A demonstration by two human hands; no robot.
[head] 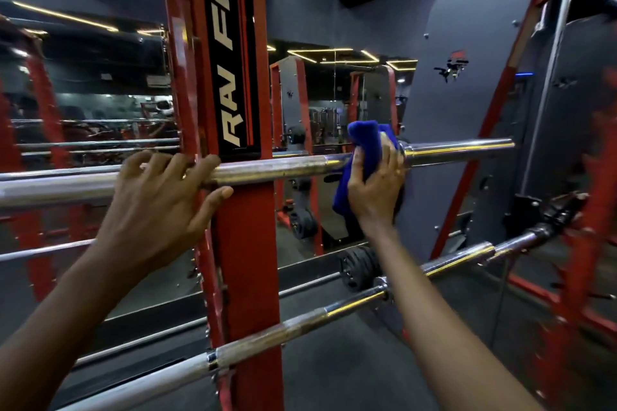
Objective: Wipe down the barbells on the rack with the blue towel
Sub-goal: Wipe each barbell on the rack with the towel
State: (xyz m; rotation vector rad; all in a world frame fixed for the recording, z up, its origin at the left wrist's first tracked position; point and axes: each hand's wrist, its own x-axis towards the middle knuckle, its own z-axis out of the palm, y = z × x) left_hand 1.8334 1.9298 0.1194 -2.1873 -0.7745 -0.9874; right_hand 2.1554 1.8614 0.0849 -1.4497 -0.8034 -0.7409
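In the head view, your left hand (160, 197) is gripping the upper barbell (283, 168). Its fingers are curling over the shaft at 9 o'clock of the red rack upright (247, 243), with the thumb underneath. Your right hand (377, 183) is clutching the blue towel (365, 150), its fingers closing the cloth around the same bar at 3 o'clock of the upright, against the collar (405, 152). To my eye, this step is going best with the cloth wrapping fully round the steel while the left hand is stopping the bar from rolling. A lower barbell (300, 320) is lying at 6 o'clock, apparently not yet wiped. Behind the rack, a mirror (83, 103) is reflecting red frames and light strips. Dark floor (350, 370) is showing below.
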